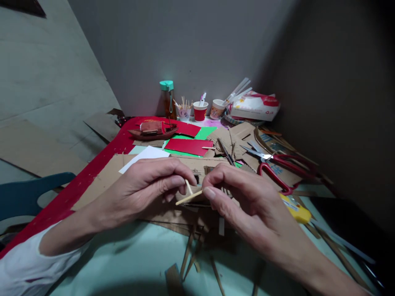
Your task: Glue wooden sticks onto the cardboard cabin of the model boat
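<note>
Head view: both hands (148, 185) (243, 197) pinch thin, pale wooden sticks (189, 196) over rough cardboard (123, 164).

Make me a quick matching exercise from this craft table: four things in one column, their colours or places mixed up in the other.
Things:
1. scissors
2. bottle
3. thin stick
4. model boat

Descriptions:
A. pinched between the left hand and right hand
B. red handles
C. teal cap
D. on the red sheet, far left

Pairs: 1-B, 2-C, 3-A, 4-D
</note>
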`<state>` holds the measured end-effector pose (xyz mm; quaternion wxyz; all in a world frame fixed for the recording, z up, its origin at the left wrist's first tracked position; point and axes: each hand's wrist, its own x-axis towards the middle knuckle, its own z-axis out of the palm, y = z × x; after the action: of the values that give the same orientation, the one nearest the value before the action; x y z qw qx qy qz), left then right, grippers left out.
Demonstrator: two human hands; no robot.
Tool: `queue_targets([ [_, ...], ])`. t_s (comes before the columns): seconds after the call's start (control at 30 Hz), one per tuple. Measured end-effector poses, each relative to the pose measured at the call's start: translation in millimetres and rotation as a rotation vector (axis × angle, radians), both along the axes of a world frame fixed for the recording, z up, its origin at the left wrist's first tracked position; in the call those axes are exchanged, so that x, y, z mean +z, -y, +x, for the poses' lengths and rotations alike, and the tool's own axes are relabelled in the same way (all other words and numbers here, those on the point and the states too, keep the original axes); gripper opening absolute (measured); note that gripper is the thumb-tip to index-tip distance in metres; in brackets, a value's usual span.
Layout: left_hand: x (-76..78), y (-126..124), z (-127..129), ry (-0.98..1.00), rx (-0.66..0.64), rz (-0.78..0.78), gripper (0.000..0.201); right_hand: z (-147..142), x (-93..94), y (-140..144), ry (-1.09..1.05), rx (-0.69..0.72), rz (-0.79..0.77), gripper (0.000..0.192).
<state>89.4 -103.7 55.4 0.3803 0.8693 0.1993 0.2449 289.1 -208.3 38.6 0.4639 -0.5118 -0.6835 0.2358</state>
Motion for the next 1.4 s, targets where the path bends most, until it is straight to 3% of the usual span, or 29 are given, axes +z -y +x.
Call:
queue_targets([
  [0.53,-3.7,3.5,5.8,0.039,0.031,-0.228,0.019,-1.5,-4.4,-1.1,0.039,-0.003,0.071,0.018],
  [1.07,-0.6,5.4,3.0,0.075,0.063,-0.01,0.018,-4.1,-9.7,-0.7,-0.011,-0.034,0.151,0.016],
  [1.27,-2.6,9.9,5.7,0.121,0.086,-0.1,0.02,-5.4,-13.7,-1.0,-0.003,-0.055,0.21,0.014],
  [1.4,-2.2,12.3,9.4,0.138,0.114,-0.066,0.023,-5.4,-16.2,-0.4,0.0,-0.07,0.218,0.014],
])
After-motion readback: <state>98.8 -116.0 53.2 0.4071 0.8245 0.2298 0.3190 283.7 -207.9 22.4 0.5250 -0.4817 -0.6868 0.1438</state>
